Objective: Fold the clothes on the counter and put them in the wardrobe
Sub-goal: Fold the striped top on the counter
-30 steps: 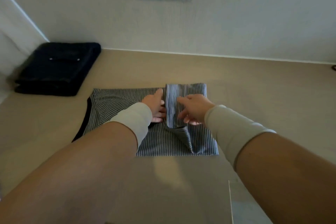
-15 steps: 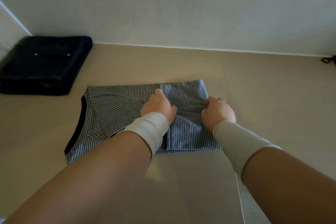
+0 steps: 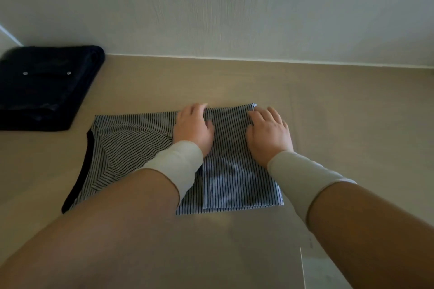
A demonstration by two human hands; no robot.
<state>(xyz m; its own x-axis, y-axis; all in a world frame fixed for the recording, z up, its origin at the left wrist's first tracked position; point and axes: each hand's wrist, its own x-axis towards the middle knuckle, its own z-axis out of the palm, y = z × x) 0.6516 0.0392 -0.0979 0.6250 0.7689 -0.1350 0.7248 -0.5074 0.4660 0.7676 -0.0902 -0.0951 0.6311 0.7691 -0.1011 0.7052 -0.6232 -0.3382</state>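
The striped garment (image 3: 145, 148), lying mid-counter (image 3: 352, 124) toward the back edge, is pressed under the flat, straight-fingered left hand (image 3: 193, 128) and right hand (image 3: 269, 135); were pressure released unevenly, the folded right panel could be sprung open.

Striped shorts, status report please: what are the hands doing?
Left hand and right hand flat, pressing striped shorts on counter. Right side folded over. Dark folded garment lies apart, far left.
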